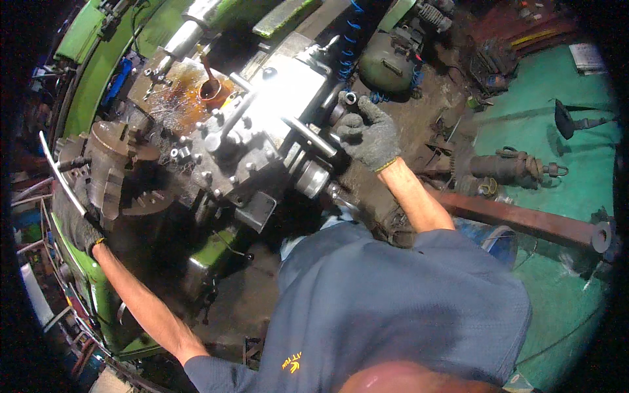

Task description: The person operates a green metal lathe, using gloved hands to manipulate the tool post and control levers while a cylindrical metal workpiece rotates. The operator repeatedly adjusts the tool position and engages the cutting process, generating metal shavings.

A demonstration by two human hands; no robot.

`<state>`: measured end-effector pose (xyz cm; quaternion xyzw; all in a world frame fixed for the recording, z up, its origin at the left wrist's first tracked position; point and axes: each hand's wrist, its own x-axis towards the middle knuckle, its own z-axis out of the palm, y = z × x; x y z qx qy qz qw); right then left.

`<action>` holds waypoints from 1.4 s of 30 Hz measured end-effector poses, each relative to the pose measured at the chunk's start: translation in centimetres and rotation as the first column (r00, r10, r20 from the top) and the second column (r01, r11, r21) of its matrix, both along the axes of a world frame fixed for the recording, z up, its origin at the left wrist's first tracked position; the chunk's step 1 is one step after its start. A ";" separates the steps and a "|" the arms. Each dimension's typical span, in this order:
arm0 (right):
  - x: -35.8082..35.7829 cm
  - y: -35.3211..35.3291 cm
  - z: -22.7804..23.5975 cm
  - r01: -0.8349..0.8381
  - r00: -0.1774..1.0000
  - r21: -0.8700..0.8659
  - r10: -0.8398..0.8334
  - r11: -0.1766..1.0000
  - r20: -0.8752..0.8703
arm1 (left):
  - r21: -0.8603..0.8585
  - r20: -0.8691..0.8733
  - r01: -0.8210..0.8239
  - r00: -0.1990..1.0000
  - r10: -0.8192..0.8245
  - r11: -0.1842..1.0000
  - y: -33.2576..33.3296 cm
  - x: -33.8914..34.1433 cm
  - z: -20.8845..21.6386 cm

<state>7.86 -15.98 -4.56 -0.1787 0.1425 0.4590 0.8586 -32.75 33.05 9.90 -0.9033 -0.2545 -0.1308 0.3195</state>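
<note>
My left hand (pixel 80 229), in a dark glove, is closed around the lower end of a silvery bar, which looks like the cross handle of a chuck key (pixel 60 171). Its dark stem reaches toward the lathe chuck (pixel 108 164); shadow hides most of the fingers. My right hand (pixel 372 136), in a grey glove, is raised just right of the carriage, fingers curled. Between its fingertips sits a small hollow metal ring (pixel 350 98). Close by, a steel handle bar (pixel 311 137) sticks out from the carriage. The tool post (pixel 229 147) stands between my hands.
A rusty, oily plate (pixel 173 98) carries a brown cup (pixel 209 90) with a brush-like stick in it. Behind the lathe's right end are a dark green tank (pixel 386 62) and blue coiled hose (pixel 347 46). A brown beam (pixel 517 216) and a motor-like unit (pixel 504 169) lie at right.
</note>
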 end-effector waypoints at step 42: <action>-2.4 33.8 13.3 0.029 -0.763 -0.719 0.481 0.694 0.433 | -0.248 0.362 -0.561 0.703 0.613 0.790 -6.2 3.7 0.4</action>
